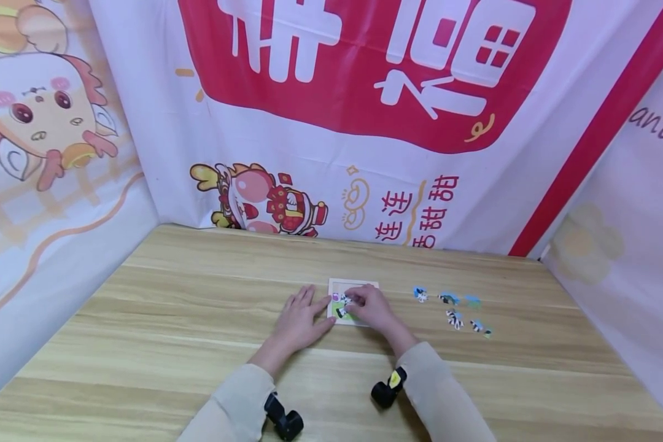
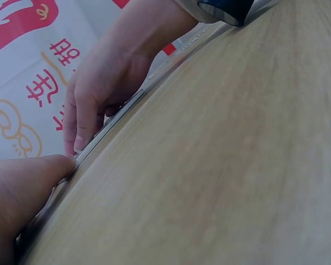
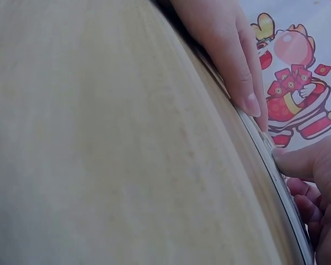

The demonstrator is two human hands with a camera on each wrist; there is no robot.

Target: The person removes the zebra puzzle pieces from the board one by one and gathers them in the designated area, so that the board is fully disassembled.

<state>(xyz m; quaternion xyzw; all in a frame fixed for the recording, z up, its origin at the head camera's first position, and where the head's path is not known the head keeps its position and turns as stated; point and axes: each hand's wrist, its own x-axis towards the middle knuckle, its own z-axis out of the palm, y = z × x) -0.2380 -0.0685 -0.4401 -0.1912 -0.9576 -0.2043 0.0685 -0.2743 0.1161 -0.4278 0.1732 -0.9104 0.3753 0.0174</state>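
A small, flat, pale-framed jigsaw puzzle (image 1: 354, 323) lies on the table, with green, white and purple pieces showing in its left part. My left hand (image 1: 299, 322) rests along its left edge with fingers fairly straight, the thumb at the near left corner. Over the middle of the frame, my right hand (image 1: 371, 307) bends its thumb and fingers around a black-and-white puzzle piece (image 1: 345, 299), pinching it low against the board. That hand hides the right part of the puzzle. In the right wrist view, the right thumb (image 3: 298, 157) is right at the puzzle's edge, fingers curled beneath.
Several loose puzzle pieces, blue, green and zebra-striped, lie to the right, among them a striped one (image 1: 454, 319) and a blue one (image 1: 420, 294). The wooden table (image 1: 199, 294) meets a printed cloth (image 1: 320, 135) at its back; more cloth hangs at both sides.
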